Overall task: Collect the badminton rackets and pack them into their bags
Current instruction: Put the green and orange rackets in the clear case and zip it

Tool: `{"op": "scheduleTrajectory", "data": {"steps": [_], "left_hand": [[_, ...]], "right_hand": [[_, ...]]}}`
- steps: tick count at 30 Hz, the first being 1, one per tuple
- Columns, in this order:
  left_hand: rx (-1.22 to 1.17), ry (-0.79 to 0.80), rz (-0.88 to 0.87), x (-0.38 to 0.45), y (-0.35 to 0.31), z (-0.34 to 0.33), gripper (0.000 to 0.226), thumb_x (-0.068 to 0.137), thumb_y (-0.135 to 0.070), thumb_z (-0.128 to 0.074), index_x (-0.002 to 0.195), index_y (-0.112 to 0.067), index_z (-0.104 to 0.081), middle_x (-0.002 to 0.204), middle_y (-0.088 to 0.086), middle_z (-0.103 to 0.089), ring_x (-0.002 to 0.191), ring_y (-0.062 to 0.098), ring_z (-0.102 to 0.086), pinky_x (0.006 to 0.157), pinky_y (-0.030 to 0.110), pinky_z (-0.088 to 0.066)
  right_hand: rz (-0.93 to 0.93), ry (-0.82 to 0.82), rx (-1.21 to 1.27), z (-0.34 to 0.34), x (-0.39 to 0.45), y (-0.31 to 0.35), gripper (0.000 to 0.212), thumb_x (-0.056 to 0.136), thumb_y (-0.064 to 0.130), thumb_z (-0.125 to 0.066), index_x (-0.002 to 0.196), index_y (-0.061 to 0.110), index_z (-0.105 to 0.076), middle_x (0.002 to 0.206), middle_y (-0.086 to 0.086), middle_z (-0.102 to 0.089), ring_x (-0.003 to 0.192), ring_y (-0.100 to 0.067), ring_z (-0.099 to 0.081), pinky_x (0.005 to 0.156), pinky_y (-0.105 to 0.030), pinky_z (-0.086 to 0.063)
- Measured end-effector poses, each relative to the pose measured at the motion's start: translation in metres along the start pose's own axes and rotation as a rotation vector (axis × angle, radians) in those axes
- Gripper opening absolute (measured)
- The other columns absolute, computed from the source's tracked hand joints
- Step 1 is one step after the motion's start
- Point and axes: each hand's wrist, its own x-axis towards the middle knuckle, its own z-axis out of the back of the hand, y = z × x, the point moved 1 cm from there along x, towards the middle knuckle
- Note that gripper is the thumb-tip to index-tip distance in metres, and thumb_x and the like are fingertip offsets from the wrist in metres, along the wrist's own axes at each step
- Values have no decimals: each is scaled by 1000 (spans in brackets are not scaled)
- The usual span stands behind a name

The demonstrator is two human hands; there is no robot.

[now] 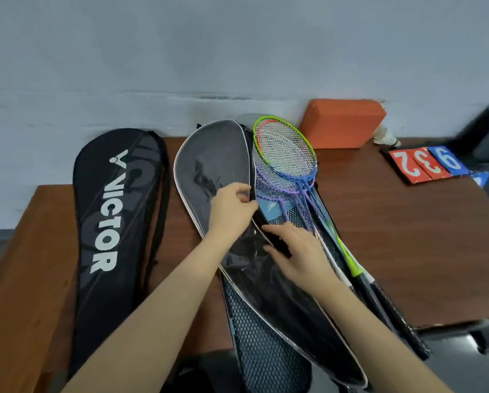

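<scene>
**Both hands at the edge of the grey racket bag**

Your left hand (232, 205) pinched the open edge of the grey bag (209, 165), with thumb and fingers curled on the rim near the zipper line. Your right hand (297, 251) lay lower on the same opening, its fingers nearly straight and spread, pressing on the dark edge; it gripped nothing that you could see.

The rackets (286, 163) lay in a stack just beside the bag's flap, on its right side, heads toward the wall and overlapping each other. You could not count them surely, because the frames and strings crossed. Their handles (379, 302) ran down past your right wrist and went over the table (379, 222) edge.

The black Victor bag (110, 217) lay flat on the left, apart from the hands. The lower end of the grey bag was cut off by the picture border.
</scene>
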Motion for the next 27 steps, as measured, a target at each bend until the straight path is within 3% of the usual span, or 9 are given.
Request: {"op": "scheduleTrajectory", "data": {"steps": [3, 5, 10, 14, 17, 20, 22, 25, 27], "left_hand": [[-141, -105, 69, -8, 3, -22, 32, 77, -8, -68, 107, -17, -67, 81, -5, -65, 85, 14, -65, 88, 32, -50], [-213, -157, 81, -15, 3, -33, 33, 80, -6, -66, 110, -20, -64, 83, -7, -63, 80, 9, -64, 81, 24, -51], [-241, -224, 31, -38, 3, -42, 37, 81, 4, -62, 113, -14, -62, 79, -11, -56, 65, -2, -55, 70, 11, -44], [-123, -283, -111, -56, 8, -33, 38, 82, 4, -59, 113, -18, -63, 97, -1, -64, 78, 3, -58, 76, 13, -46], [100, -326, -144, -65, 12, -31, 46, 81, 2, -58, 122, -18, -58, 101, 1, -54, 79, 8, -52, 77, 24, -47], [322, -235, -157, -72, 20, -35, 70, 76, -10, -68, 139, -20, -38, 117, 3, -44, 101, 16, -52, 85, 34, -47], [330, -167, -147, -73, 24, -35, 79, 76, -10, -70, 144, -19, -29, 125, 4, -39, 104, 17, -51, 88, 36, -47], [185, -212, -195, -69, 22, -29, 68, 81, 6, -59, 141, -13, -34, 115, 0, -38, 86, 4, -49, 86, 18, -43], [135, -281, -230, -64, 19, -24, 60, 83, 10, -54, 138, -10, -40, 109, 0, -39, 89, -4, -46, 86, 3, -34]], "right_hand": [[-165, 40, 289, 7, -5, -20, 26, 87, 28, -60, 111, 17, -63, 101, 4, -65, 94, -4, -60, 82, -18, -47], [-196, 58, 377, 10, -7, -30, 21, 88, 21, -63, 108, 17, -65, 101, 8, -64, 94, 4, -57, 83, -10, -42], [-274, 56, 427, 18, -6, -49, 17, 87, 16, -64, 104, 15, -65, 86, 24, -55, 77, 10, -52, 73, -7, -37], [-332, 57, 406, 12, 7, -56, 26, 87, 11, -62, 113, 16, -61, 97, 11, -59, 83, -2, -51, 73, -15, -37], [-326, 11, 400, 6, 12, -53, 26, 89, 8, -57, 114, 14, -61, 102, 7, -61, 89, -4, -53, 75, -11, -38], [-231, -37, 407, -1, 9, -45, 25, 90, 12, -52, 112, 13, -63, 100, 2, -65, 87, -6, -56, 74, -16, -44], [-204, -52, 390, -2, 7, -41, 27, 90, 15, -50, 113, 12, -63, 98, 3, -64, 82, -4, -56, 71, -16, -44], [-247, -107, 361, -1, 11, -46, 26, 91, 12, -53, 115, 12, -63, 94, 4, -62, 77, -3, -52, 68, -17, -43], [-320, -166, 382, -2, 12, -52, 25, 91, 8, -54, 115, 13, -63, 95, 4, -63, 76, -5, -53, 69, -24, -46]]}}
